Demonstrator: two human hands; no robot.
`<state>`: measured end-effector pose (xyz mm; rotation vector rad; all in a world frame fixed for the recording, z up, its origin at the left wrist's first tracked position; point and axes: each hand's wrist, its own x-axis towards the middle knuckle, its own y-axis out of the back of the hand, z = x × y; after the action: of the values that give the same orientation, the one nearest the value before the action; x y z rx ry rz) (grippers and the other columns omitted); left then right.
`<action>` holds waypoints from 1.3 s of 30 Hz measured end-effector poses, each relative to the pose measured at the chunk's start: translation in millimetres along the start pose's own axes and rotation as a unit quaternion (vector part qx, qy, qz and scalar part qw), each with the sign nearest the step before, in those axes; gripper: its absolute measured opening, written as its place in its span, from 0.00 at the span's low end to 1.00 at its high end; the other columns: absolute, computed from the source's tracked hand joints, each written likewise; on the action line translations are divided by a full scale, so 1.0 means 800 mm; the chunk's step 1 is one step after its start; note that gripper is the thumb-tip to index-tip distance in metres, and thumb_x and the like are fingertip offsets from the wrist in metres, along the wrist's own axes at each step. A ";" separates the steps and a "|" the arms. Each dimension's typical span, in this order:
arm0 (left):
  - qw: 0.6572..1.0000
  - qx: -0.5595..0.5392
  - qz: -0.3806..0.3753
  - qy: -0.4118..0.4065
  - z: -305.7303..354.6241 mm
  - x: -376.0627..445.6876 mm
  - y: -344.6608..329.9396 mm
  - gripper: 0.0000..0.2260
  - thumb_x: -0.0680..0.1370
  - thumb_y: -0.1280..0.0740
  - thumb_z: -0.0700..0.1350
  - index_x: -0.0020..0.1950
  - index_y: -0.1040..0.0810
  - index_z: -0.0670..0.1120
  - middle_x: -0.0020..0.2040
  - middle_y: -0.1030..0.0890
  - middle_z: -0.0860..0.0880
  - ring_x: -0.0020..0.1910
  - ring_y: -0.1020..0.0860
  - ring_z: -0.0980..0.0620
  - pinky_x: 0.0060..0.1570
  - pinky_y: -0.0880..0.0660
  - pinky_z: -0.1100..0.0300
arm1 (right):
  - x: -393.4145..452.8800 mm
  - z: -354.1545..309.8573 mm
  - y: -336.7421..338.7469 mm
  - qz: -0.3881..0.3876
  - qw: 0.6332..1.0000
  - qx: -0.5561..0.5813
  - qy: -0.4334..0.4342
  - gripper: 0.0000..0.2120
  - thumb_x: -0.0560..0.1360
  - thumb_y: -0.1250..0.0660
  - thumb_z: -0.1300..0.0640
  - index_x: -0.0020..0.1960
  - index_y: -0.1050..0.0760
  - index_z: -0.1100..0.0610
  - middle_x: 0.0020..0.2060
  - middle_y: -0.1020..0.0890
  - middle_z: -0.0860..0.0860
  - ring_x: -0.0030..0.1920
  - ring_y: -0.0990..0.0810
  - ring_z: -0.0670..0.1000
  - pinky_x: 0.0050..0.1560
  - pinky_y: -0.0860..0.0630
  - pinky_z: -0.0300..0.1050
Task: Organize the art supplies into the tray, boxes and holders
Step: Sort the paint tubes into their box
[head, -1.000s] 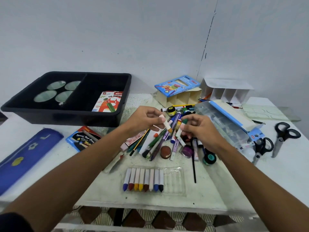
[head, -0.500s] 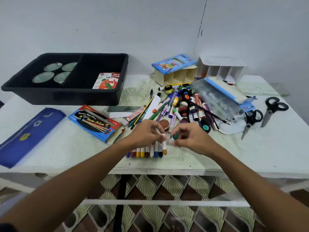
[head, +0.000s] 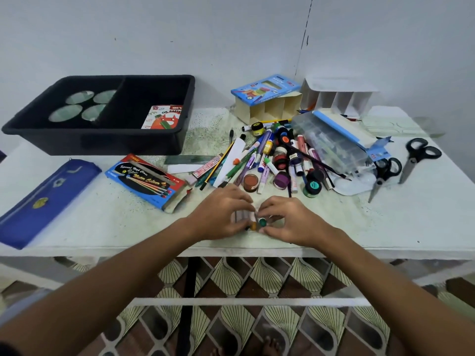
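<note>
My left hand [head: 221, 214] and my right hand [head: 290, 219] are together near the table's front edge, over a clear crayon tray [head: 241, 216] that they mostly hide. My left hand pinches an orange-tipped crayon [head: 254, 226]. My right hand pinches a green-tipped crayon [head: 262, 222] right beside it. Both crayon tips point toward me, low over the tray. Just behind the hands lies a pile of markers, pencils and paint pots [head: 277, 155].
A black tray [head: 133, 147] at the back left holds an oil pastel box [head: 164, 118]. In front of it lie a blue pouch [head: 43, 199] and a water colour box [head: 146, 179]. A cream holder [head: 270, 109], a white holder [head: 339, 98], a clear plastic case [head: 334, 142] and two scissors [head: 416, 155] are on the right.
Both hands came down from above the pile to the crayon tray at the front edge, each carrying a crayon. The view has tilted downward.
</note>
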<state>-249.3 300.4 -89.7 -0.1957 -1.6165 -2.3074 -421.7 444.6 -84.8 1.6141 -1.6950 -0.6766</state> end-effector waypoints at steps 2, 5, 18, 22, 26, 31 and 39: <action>0.998 0.042 -0.028 -0.045 -0.002 -0.009 0.000 0.16 0.75 0.34 0.56 0.55 0.17 0.48 0.56 0.18 0.50 0.59 0.24 0.49 0.55 0.28 0.53 | 0.000 -0.001 0.000 -0.011 0.999 -0.029 0.015 0.16 0.71 0.27 0.51 0.56 0.17 0.58 0.52 0.20 0.51 0.47 0.20 0.48 0.50 0.22 0.50; 0.994 0.066 -0.051 -0.067 -0.006 -0.017 0.000 0.18 0.76 0.34 0.58 0.60 0.19 0.50 0.62 0.20 0.51 0.66 0.26 0.47 0.60 0.32 0.50 | -0.002 -0.001 -0.002 -0.018 0.996 -0.080 0.033 0.18 0.72 0.30 0.48 0.57 0.18 0.57 0.53 0.19 0.51 0.53 0.21 0.50 0.54 0.23 0.50; 0.988 0.074 -0.092 -0.096 -0.015 -0.024 -0.003 0.21 0.78 0.37 0.55 0.66 0.23 0.45 0.67 0.23 0.46 0.69 0.29 0.46 0.68 0.33 0.48 | -0.007 0.024 -0.009 0.022 0.987 -0.145 0.061 0.17 0.74 0.38 0.48 0.56 0.18 0.54 0.57 0.19 0.48 0.58 0.26 0.52 0.52 0.31 0.51; 0.987 0.081 -0.095 -0.106 -0.016 -0.018 0.002 0.21 0.78 0.37 0.55 0.65 0.22 0.45 0.66 0.22 0.46 0.69 0.28 0.45 0.67 0.31 0.48 | -0.005 0.024 -0.011 0.026 0.983 -0.164 0.083 0.16 0.73 0.37 0.51 0.56 0.17 0.54 0.57 0.18 0.49 0.58 0.25 0.53 0.53 0.29 0.52; 0.985 0.081 -0.093 -0.124 -0.017 -0.015 0.001 0.20 0.76 0.34 0.52 0.65 0.22 0.43 0.65 0.22 0.45 0.68 0.27 0.44 0.66 0.29 0.50 | -0.005 0.027 -0.014 0.044 0.979 -0.176 0.098 0.15 0.75 0.36 0.51 0.56 0.17 0.54 0.56 0.17 0.50 0.58 0.24 0.54 0.53 0.30 0.51; 0.986 0.058 -0.106 -0.118 -0.019 -0.015 0.005 0.21 0.77 0.35 0.52 0.66 0.22 0.43 0.67 0.23 0.45 0.69 0.27 0.46 0.67 0.29 0.53 | 0.002 0.022 -0.005 0.038 0.982 -0.159 0.099 0.15 0.75 0.37 0.50 0.54 0.16 0.55 0.52 0.16 0.48 0.54 0.23 0.51 0.51 0.28 0.51; 0.991 0.084 0.048 -0.095 -0.025 0.015 0.028 0.11 0.77 0.34 0.48 0.52 0.17 0.43 0.49 0.16 0.48 0.50 0.21 0.50 0.50 0.23 0.57 | 0.037 0.019 0.036 0.092 0.990 -0.091 0.057 0.12 0.74 0.37 0.58 0.51 0.17 0.59 0.46 0.15 0.51 0.45 0.18 0.49 0.46 0.19 0.49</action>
<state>-251.9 272.8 -73.5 -0.4550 -1.8392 -2.1235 -451.0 416.6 -68.6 1.3271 -1.6250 -0.6157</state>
